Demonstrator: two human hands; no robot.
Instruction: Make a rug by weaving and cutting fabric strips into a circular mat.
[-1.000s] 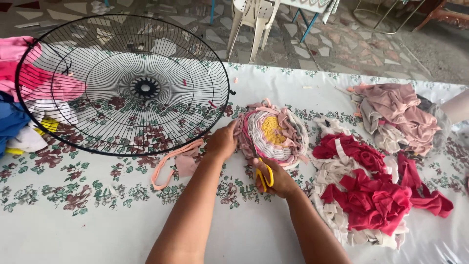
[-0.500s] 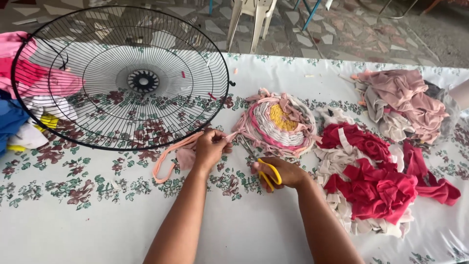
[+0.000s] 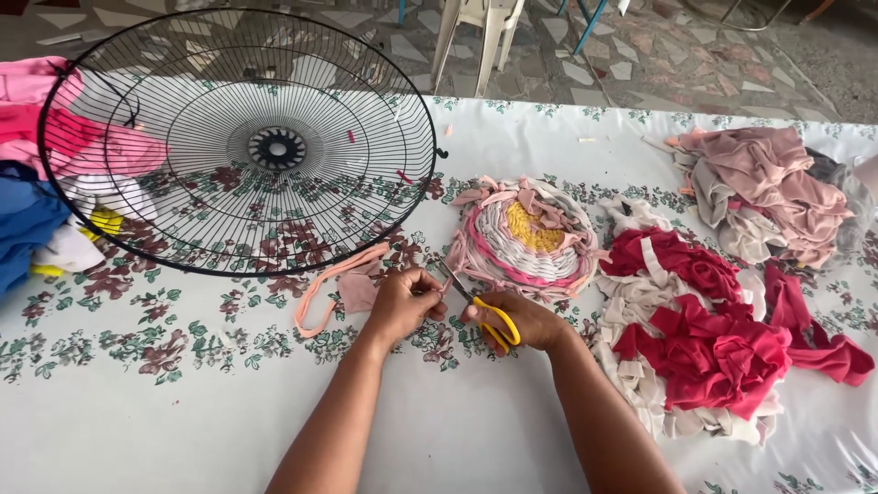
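Compared with one second ago, both hands are no longer on the woven round mat (image 3: 529,236); they are now lower on the table, just in front of it. The left hand (image 3: 402,306), which was touching the mat's left edge, is now closed around the end of a pale pink fabric strip (image 3: 340,285). The right hand (image 3: 519,320) keeps its fingers through the yellow handles of the scissors (image 3: 476,306), and the blades, slightly apart, point up-left toward the left hand's fingers. The strip lies in a loop on the flowered tablecloth (image 3: 137,412), between the mat and the black wire fan guard (image 3: 240,142).

Counting: there is one pair of scissors, one round mat, one fan guard, and one loose pink strip. There are three heaps of cloth: one red and cream pile (image 3: 713,338) at the right of the mat, one dusty pink pile (image 3: 768,187) farther right, and one mixed pink, blue and yellow pile (image 3: 46,192) at the left edge. One white plastic chair (image 3: 480,27) stands behind the table.
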